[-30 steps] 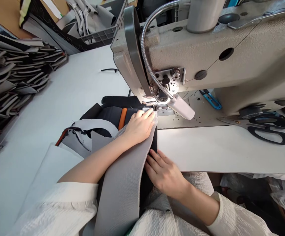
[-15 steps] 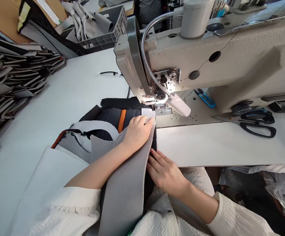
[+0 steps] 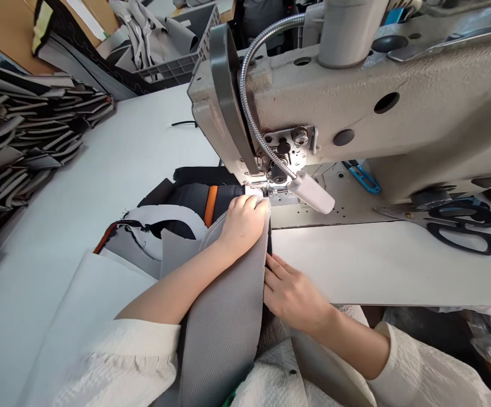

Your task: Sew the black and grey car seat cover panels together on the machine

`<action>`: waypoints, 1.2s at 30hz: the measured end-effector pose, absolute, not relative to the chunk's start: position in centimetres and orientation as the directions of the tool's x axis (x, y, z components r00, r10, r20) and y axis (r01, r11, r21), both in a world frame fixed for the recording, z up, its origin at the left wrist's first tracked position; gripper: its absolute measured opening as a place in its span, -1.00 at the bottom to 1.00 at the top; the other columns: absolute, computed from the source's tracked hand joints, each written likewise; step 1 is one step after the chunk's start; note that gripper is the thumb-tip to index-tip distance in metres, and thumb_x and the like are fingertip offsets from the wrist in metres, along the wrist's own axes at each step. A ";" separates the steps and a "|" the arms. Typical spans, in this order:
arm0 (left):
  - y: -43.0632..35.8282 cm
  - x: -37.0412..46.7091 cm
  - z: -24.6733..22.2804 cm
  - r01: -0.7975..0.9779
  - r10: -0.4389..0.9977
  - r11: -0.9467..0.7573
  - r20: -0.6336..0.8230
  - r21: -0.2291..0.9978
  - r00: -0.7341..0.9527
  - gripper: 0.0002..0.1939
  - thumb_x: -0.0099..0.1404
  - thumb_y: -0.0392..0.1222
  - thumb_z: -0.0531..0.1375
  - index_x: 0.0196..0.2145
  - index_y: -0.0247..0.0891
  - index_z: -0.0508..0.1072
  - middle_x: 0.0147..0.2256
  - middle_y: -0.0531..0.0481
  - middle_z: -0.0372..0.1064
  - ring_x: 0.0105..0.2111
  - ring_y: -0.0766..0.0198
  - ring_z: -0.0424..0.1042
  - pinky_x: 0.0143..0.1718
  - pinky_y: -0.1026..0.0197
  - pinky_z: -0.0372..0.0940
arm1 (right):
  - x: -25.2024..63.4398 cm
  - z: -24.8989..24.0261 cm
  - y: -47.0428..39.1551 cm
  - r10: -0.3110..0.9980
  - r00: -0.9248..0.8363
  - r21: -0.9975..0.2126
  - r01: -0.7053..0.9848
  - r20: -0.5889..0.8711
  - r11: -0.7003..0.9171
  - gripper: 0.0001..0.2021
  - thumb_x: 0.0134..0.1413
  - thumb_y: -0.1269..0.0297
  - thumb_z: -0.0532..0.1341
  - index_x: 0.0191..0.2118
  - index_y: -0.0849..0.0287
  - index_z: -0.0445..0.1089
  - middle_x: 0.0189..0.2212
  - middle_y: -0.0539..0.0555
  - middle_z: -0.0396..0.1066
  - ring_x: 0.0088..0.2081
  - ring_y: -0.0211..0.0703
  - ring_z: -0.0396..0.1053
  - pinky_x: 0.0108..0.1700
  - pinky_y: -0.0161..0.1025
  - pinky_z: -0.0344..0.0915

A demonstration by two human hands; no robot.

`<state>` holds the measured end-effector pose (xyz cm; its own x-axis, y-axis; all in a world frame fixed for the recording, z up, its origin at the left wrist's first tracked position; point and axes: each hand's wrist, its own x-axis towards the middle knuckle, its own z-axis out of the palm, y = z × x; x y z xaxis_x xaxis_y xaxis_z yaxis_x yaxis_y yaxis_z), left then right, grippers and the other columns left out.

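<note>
A long grey fabric panel with black material under its right edge runs from my lap up to the needle area of a sewing machine. My left hand presses on the panel's upper end just in front of the presser foot, its fingers bent and closed on the fabric. My right hand grips the right edge lower down, fingertips on the black layer and thumb hidden. Left of the panel lie dark padded pieces with an orange strip and a white curved band.
A white lamp head hangs beside the needle. Blue snips and black-handled scissors lie right of it. Stacked grey pieces stand at the left, a grey crate behind.
My left hand's fingers have drawn in and bent more at the panel's upper end. The panel's top sits closer to the presser foot. The view has shifted slightly, and my right hand stays at the edge.
</note>
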<state>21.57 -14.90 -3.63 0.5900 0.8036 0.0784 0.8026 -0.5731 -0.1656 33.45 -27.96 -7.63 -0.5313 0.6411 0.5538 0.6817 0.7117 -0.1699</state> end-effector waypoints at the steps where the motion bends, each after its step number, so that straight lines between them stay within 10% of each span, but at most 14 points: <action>1: -14.8 21.4 -3.6 0.792 0.792 -0.589 0.076 -0.162 0.605 -0.64 0.33 -0.35 -0.04 0.02 -0.28 0.37 0.00 -0.15 0.34 0.01 0.06 0.25 0.05 0.02 0.18 | 33.7 -7.5 -27.5 0.637 -0.549 -0.163 0.674 0.541 0.720 -0.82 0.11 0.50 0.10 -0.28 0.34 0.46 -0.18 0.24 0.43 0.02 0.11 0.32 0.07 -0.05 0.32; 10: -16.0 19.7 -3.3 0.782 0.779 -0.583 0.119 -0.222 0.615 -0.53 0.34 -0.17 -0.03 0.18 -0.29 0.20 0.19 -0.32 0.04 0.24 -0.11 -0.05 0.20 -0.15 -0.03 | 36.4 -7.1 -22.0 0.538 -0.719 -0.089 0.561 0.441 0.823 -0.83 0.17 0.27 0.12 -0.41 0.18 0.31 -0.50 0.05 0.31 -0.44 -0.16 0.27 -0.47 -0.21 0.14; 18: -15.3 19.5 -3.0 0.807 0.798 -0.585 0.117 -0.079 0.591 -0.55 0.37 -0.14 -0.08 0.15 -0.30 0.27 0.17 -0.23 0.12 0.18 -0.04 0.05 0.16 -0.07 0.05 | 37.4 -8.1 -19.1 0.630 -0.602 -0.178 0.638 0.491 0.749 -0.83 0.23 0.31 0.08 -0.28 0.27 0.37 -0.22 0.15 0.43 -0.08 -0.13 0.29 -0.24 -0.22 0.15; 29: -13.9 19.1 -1.8 0.761 0.768 -0.633 0.007 -0.145 0.640 -0.58 0.38 -0.16 -0.10 0.13 -0.22 0.29 0.04 -0.06 0.33 -0.08 0.07 0.30 -0.17 -0.01 0.18 | 37.1 -5.7 -13.9 0.727 -0.662 0.091 0.748 0.185 0.658 -0.73 0.20 0.56 -0.06 -0.31 0.28 0.38 -0.37 0.13 0.37 -0.36 -0.12 0.27 -0.32 -0.20 0.09; 36: -15.4 20.2 -2.4 0.764 0.780 -0.598 0.044 -0.243 0.624 -0.61 0.37 -0.17 -0.05 0.09 -0.20 0.33 0.02 -0.18 0.30 -0.03 0.01 0.26 -0.08 -0.05 0.17 | 38.5 -7.0 -16.6 0.789 -0.567 -0.068 0.800 0.236 0.596 -0.75 0.26 0.41 -0.03 -0.14 0.30 0.37 -0.40 0.11 0.37 -0.36 -0.15 0.26 -0.33 -0.23 0.07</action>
